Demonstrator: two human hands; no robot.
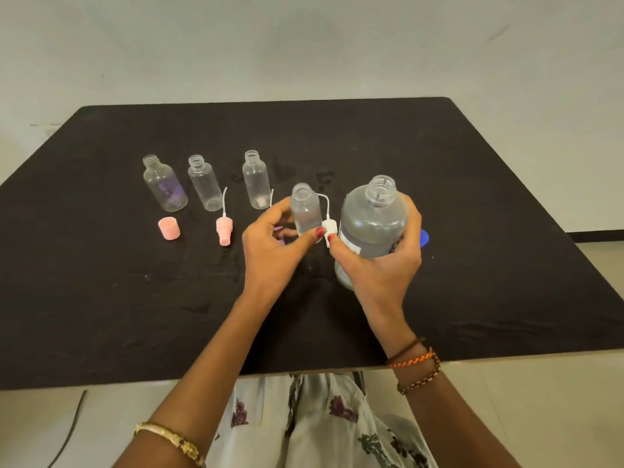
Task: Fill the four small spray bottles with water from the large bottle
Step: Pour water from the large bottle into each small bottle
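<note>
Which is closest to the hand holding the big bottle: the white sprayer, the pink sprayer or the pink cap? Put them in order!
From the right hand:
1. White sprayer, right at its thumb.
2. Pink sprayer, to the left, past the left hand.
3. Pink cap, farthest left.

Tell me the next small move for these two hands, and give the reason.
Probably tip the large bottle so its open neck comes over the mouth of the small bottle that the left hand holds. The right hand already grips the large bottle, uncapped and close beside it, and the small one looks empty. The other three small bottles stand open on the table, waiting.
</note>
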